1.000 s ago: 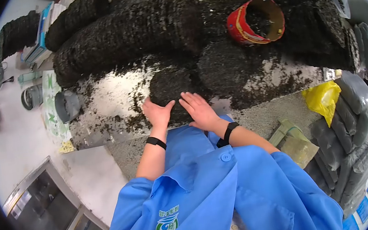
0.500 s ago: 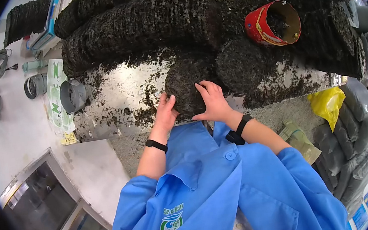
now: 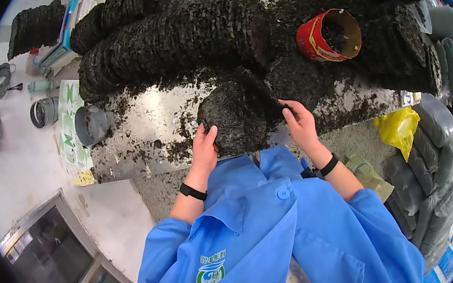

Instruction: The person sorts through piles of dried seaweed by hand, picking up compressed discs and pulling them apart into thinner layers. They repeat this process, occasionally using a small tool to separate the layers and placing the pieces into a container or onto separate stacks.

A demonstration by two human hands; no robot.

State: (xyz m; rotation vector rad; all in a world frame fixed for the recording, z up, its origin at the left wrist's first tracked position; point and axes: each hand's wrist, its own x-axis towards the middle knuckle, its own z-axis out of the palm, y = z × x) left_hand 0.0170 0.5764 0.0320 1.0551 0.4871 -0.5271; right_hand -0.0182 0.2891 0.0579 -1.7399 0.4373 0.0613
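In front of me on the metal table lies a round, dark cake of dried seaweed (image 3: 232, 115). My left hand (image 3: 204, 148) grips its lower left edge, thumb on the near face. My right hand (image 3: 301, 124) pinches the dark edge of a thin seaweed piece (image 3: 269, 100) on the right, drawn up and out between thumb and fingers. Just beyond it sits another round pile of seaweed (image 3: 300, 80).
Long rows of stacked seaweed rounds (image 3: 171, 44) run along the back. A red tin (image 3: 313, 42) stands on seaweed at the right. Loose flakes litter the metal tabletop (image 3: 149, 103), with a grey ring (image 3: 90, 126) at its left. A yellow bag (image 3: 398, 130) and dark packed bags (image 3: 431, 174) lie right.
My right hand has moved right, from beside the cake to holding a seaweed edge. The left hand stays at the left edge. The view has shifted slightly.
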